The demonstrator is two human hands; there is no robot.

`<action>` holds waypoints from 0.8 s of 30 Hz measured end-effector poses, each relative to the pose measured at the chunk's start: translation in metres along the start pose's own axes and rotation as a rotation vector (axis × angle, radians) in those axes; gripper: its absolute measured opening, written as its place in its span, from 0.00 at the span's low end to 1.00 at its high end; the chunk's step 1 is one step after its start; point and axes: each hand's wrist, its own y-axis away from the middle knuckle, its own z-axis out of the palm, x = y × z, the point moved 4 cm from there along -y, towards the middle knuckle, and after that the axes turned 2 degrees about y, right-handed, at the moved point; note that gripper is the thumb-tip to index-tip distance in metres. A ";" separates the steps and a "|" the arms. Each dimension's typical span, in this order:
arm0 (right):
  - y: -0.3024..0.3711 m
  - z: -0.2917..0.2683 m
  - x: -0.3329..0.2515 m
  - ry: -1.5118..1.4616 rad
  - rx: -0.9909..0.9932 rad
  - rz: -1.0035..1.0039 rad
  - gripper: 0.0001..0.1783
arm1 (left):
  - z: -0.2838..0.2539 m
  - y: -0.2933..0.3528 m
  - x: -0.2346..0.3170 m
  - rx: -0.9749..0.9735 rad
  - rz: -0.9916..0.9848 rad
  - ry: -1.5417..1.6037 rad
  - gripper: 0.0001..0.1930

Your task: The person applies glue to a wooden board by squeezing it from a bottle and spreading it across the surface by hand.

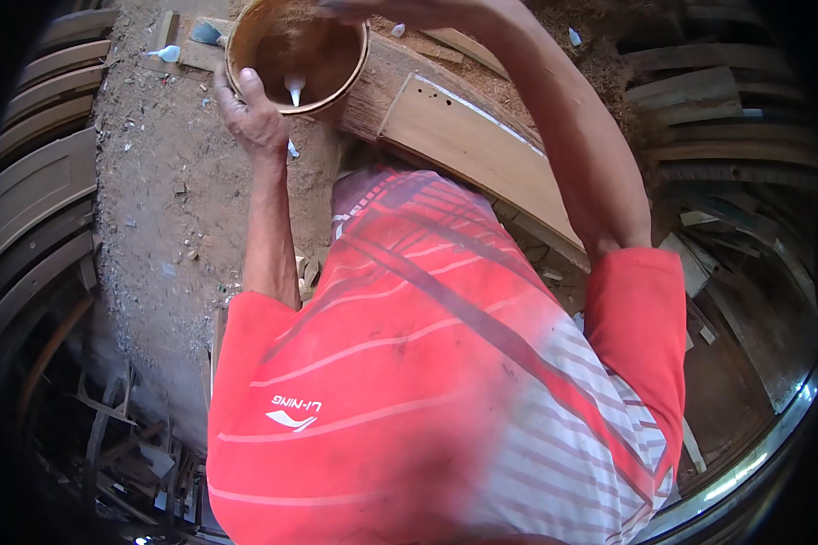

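A round tub (362, 68) with a pale rim is tilted so that its inside shows. Brown powder, perhaps sawdust, coats the inside, and a white nozzle-like tip (294, 88) lies in it. My left hand (253, 116) grips the tub at its near left edge, thumb up along the rim and fingers round the outside. Over the far right rim is my right hand (350, 8), partly cut off by the top edge; its fingers are too dark and blurred to read. A brush (207, 34) lies just left of the tub.
A long wooden board (468, 136) with small dark holes lies right of the tub. White nozzle-tipped bottles, one a white bottle (165, 54), lie on the dusty ground. Planks (59, 68) are stacked at left, more timber (727, 136) at right.
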 end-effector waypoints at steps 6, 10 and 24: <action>0.137 0.021 0.077 0.025 0.044 0.380 0.13 | -0.030 0.042 0.086 -0.078 0.406 0.002 0.21; 0.205 0.068 0.136 0.024 0.080 0.717 0.11 | 0.032 0.108 0.083 -0.708 0.448 0.010 0.22; 0.210 0.116 0.144 0.568 0.244 0.655 0.09 | 0.116 0.171 0.014 -0.969 0.552 -0.196 0.37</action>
